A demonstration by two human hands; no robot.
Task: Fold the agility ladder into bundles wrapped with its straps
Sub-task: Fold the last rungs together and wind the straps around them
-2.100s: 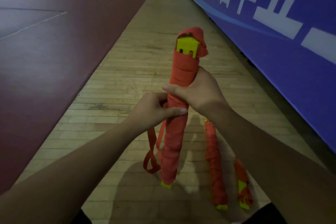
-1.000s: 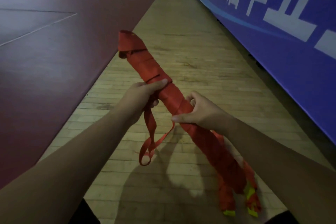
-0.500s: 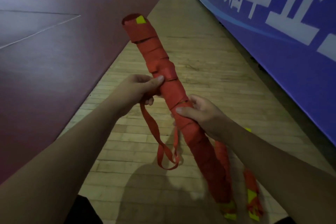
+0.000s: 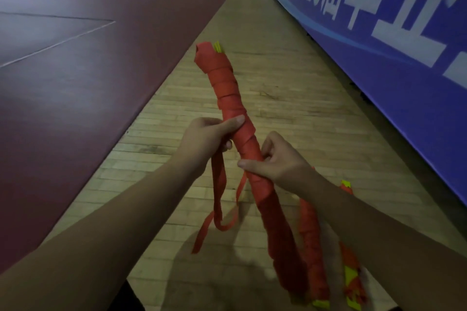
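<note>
I hold a long ladder bundle [image 4: 227, 93] of yellow rungs wound in red strap, tilted with its top end up and to the left. My left hand [image 4: 204, 139] grips the bundle near its middle, thumb across the wrap. My right hand [image 4: 275, 159] grips it just below, fingers curled round it. A loose red strap tail [image 4: 218, 192] hangs in a loop under my left hand. Two more wrapped bundles [image 4: 310, 242] lie on the floor at lower right, partly hidden by my right arm.
I stand on a strip of wooden floor [image 4: 273, 98] running away from me. A dark red court mat [image 4: 75, 63] borders it on the left. A blue banner wall [image 4: 379, 40] with white lettering runs along the right.
The bundle swung from upright to a leftward tilt and has since come partly back toward upright. My right hand slid lower on it. The loose strap loop now hangs longer below my left hand.
</note>
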